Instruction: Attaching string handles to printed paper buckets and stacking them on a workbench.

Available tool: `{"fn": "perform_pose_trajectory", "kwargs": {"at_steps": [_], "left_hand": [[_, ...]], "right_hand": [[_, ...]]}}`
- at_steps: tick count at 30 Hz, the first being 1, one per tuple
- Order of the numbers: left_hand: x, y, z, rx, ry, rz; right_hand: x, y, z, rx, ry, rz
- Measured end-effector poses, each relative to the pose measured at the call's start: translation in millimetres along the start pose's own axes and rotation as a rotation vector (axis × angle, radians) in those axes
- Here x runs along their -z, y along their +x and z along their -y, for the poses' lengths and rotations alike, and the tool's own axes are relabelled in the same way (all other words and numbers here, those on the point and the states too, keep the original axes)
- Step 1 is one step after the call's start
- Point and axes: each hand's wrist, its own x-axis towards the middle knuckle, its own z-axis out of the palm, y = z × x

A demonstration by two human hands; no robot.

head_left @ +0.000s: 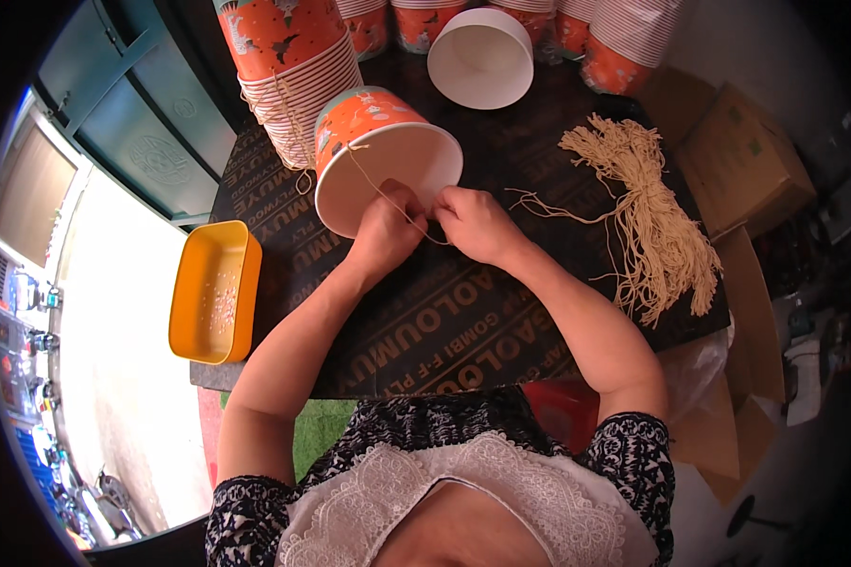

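Note:
An orange patterned paper bucket (pixel 359 121) with a white inside lies tilted on the table, its mouth facing me. A thin beige string (pixel 364 170) comes from the upper left of its rim and loops down across my fingers. My left hand (pixel 392 227) is closed at the mouth's lower edge, its fingertips pinched at the string. Beside it, my right hand (pixel 475 223) pinches at the lower right of the rim, close to the left fingertips. The fingers hide the string's end. To the right lies a bundle of cut beige strings (pixel 648 213), with a few strands trailing toward my right hand.
A tall stack of orange buckets (pixel 298 94) stands at the back left, strings hanging from it. A white-lined bucket (pixel 482 61) and more stacks (pixel 629 42) line the back. A yellow plastic bin (pixel 216 293) sits at the left edge; cardboard boxes (pixel 747 156) stand right.

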Motion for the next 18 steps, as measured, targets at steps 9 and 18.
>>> {"fn": "perform_pose_trajectory", "kwargs": {"at_steps": [9, 18], "left_hand": [[3, 0, 5, 0.019, -0.064, 0.026], [11, 3, -9, 0.182, -0.239, 0.156]], "right_hand": [[8, -9, 13, 0.051, -0.235, 0.08], [10, -15, 23, 0.057, -0.383, 0.092]]}}
